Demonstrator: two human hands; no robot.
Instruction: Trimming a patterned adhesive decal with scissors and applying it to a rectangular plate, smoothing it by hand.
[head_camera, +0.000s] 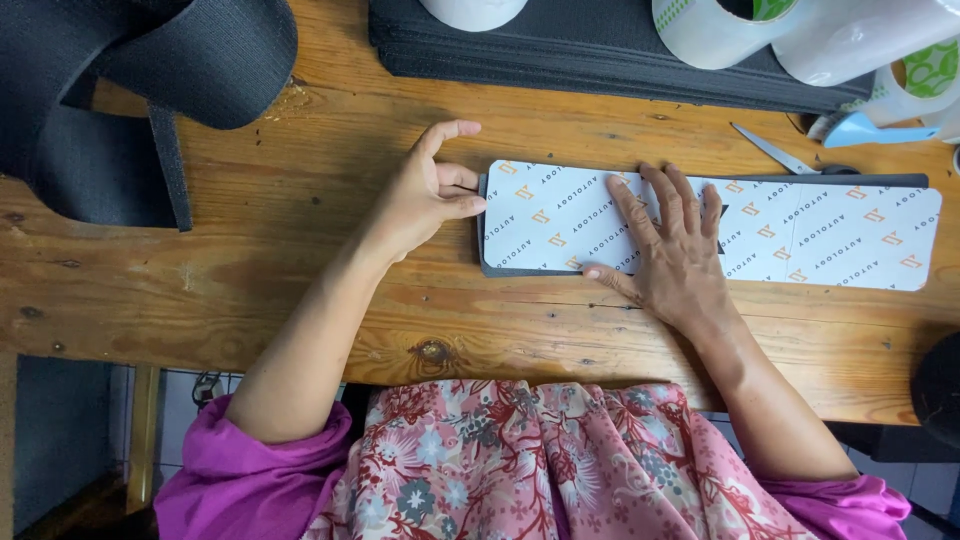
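A long white printed sheet (800, 235) lies flat on the wooden table (300, 270), its long sides running parallel to the table's near edge, with a dark strip (850, 180) showing along its far edge and around its left end. The person's left hand (425, 195) stands at the sheet's left end, thumb and curled fingers touching the short edge, index finger raised; it grips nothing that can be seen. The right hand (675, 250) lies open and flat, palm down, fingers spread across the sheet's middle, thumb at the near edge. Bare wood runs between the sheet and the near table edge, and a wider bare stretch lies left of the sheet. At the far left, one roll of black webbing (150, 60) overhangs the table corner. A stack of dark sheets (600, 55) lies along the far edge, well apart from the hands. Rolls of tape (720, 30) crowd the far right corner; at least four show, all cut off by the frame. One pair of scissors (780, 155) lies just beyond the sheet's far edge.
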